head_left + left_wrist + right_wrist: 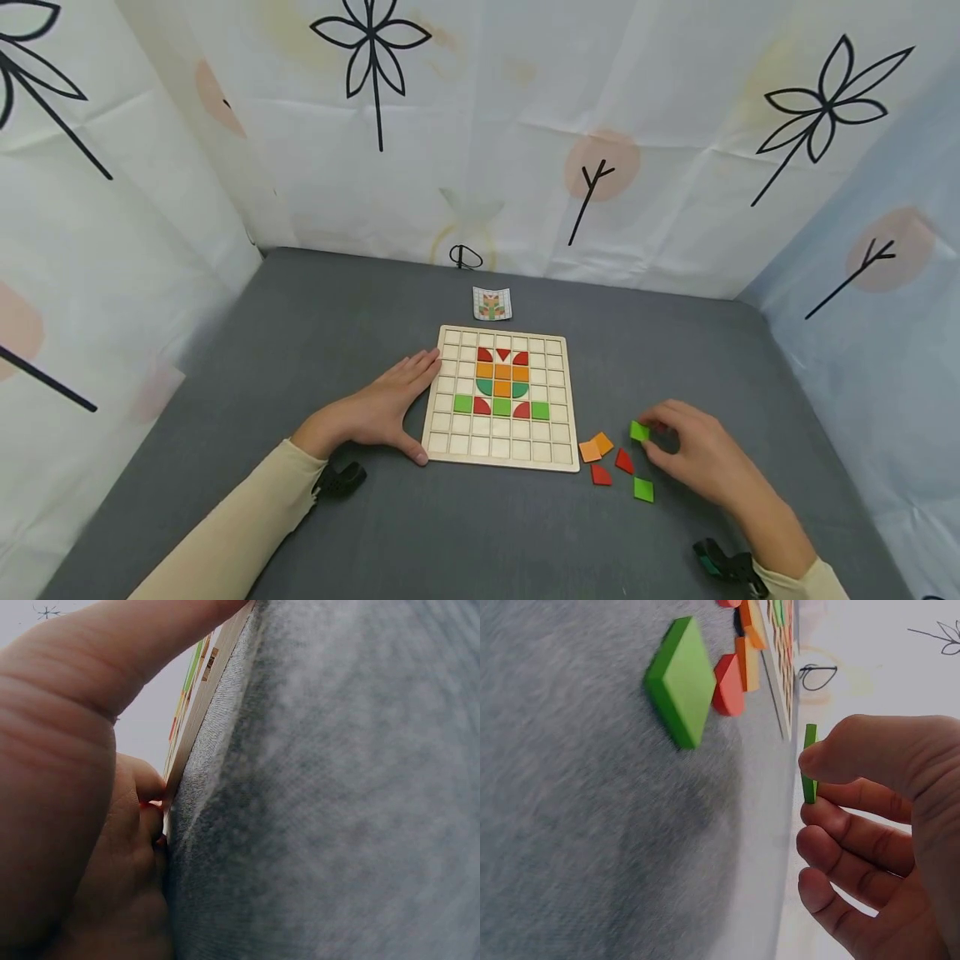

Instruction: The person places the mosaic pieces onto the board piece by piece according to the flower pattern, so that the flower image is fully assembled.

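Observation:
My right hand (699,450) pinches a green square tile (810,765) between thumb and fingers, to the right of the loose pieces. With thumb and fingers spread, my left hand (382,408) rests against the left side of a wooden grid board (498,448). Its thumb touches near the board's lower left corner, and the fingertips reach the upper left edge. Red, orange, dark green and light green pieces form a symmetrical pattern in the board's middle cells. In the left wrist view, the board's edge (202,705) runs beside the thumb.
Loose on the grey table lie another green square tile (643,489), two red pieces (601,475) and two orange tiles (589,452), right of the board's lower corner. Behind the board is a small pattern card (492,305). Patterned cloth (510,167) surrounds the table.

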Available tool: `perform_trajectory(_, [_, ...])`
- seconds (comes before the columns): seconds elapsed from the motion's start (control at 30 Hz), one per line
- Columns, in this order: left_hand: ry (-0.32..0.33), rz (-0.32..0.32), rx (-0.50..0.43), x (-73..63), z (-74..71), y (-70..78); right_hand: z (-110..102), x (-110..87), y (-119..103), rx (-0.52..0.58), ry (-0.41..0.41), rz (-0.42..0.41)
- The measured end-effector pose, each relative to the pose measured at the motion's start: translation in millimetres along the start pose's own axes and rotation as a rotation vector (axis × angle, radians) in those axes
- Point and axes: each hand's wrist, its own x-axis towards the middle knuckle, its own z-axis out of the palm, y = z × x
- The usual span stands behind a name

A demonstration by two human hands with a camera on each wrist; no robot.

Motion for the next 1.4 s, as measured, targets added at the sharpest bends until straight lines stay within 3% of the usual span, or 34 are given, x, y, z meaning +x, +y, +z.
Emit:
perform_trajectory(0.8, [0.005, 0.005, -0.009, -1.0, 1.3, -0.9, 9, 28.9, -28, 0.037, 0.095, -0.177])
perform_trajectory(1.4, [-0.004, -0.004, 0.010, 0.7, -0.4, 0.7, 19, 54.5, -57, 0.098, 0.034, -0.243])
